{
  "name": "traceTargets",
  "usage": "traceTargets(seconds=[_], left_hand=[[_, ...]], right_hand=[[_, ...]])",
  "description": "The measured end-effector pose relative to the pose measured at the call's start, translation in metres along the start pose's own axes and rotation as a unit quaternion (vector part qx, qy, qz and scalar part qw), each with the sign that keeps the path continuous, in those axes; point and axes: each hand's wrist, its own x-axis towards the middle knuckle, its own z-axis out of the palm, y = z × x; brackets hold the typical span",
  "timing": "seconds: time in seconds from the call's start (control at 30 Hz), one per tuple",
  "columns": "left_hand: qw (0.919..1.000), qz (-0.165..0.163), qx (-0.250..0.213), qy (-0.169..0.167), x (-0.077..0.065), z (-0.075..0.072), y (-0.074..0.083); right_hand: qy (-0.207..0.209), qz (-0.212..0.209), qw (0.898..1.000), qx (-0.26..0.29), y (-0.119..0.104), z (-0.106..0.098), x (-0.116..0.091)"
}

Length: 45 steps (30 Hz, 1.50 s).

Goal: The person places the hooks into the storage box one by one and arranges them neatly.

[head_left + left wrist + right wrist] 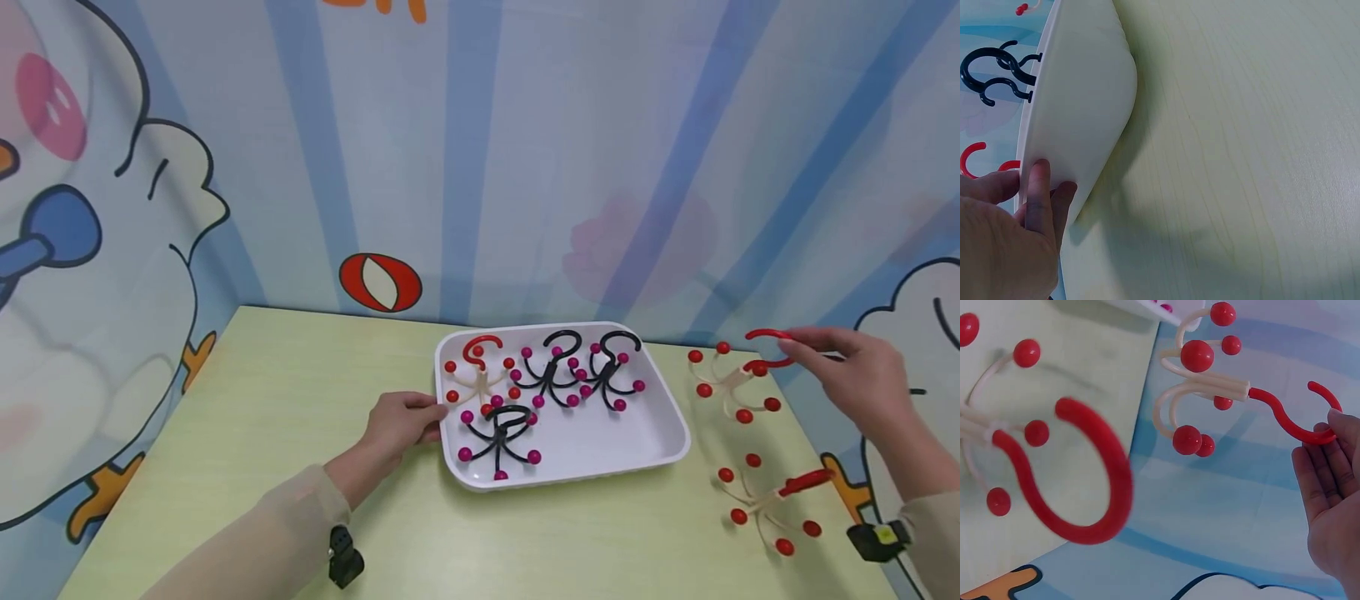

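My left hand (401,423) grips the left rim of a white tray (600,437), thumb over the edge and fingers against the outer wall (1085,94). Three black multi-arm hooks (551,371) with magenta ball tips lie in the tray, beside one red-and-cream multi-arm hook (480,382) at its back left corner. To the right of the tray, my right hand (862,379) pinches the curved red end of another red-and-cream multi-arm hook (1229,387). Its cream arms with red balls point left, toward the tray, above the table's right edge.
One more red-and-cream multi-arm hook (765,504) lies on the table's right side, its red curve pointing right. The pale wood-grain table (300,383) ends at a cartoon-printed backdrop (510,167). Black devices (345,558) are strapped to both wrists.
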Motion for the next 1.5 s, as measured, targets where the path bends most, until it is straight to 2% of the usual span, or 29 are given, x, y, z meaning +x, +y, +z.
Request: traceTargets(seconds=[0.3,0.63,0.8,1.07,1.5], left_hand=[[1.0000,-0.001,-0.003,-0.001,0.000,-0.001,-0.001],[1.0000,0.001,-0.008,-0.001,0.000,-0.003,-0.001],[0.9999,0.001,-0.013,-0.003,0.001,-0.003,-0.001],[0.9999,0.002,-0.017,-0.003,0.002,-0.002,-0.002],[0.9999,0.000,-0.014,-0.002,0.002,0.000,-0.002]], right_hand=[[-0.010,-0.040,0.998,0.038,-0.044,-0.007,-0.018],[-0.043,-0.097,0.990,0.088,-0.086,-0.006,-0.034],[-0.059,-0.134,0.984,0.104,-0.104,0.002,-0.040],[-0.091,-0.154,0.976,0.126,-0.127,0.019,-0.043],[-0.097,-0.224,0.957,0.160,-0.148,0.050,-0.043]])
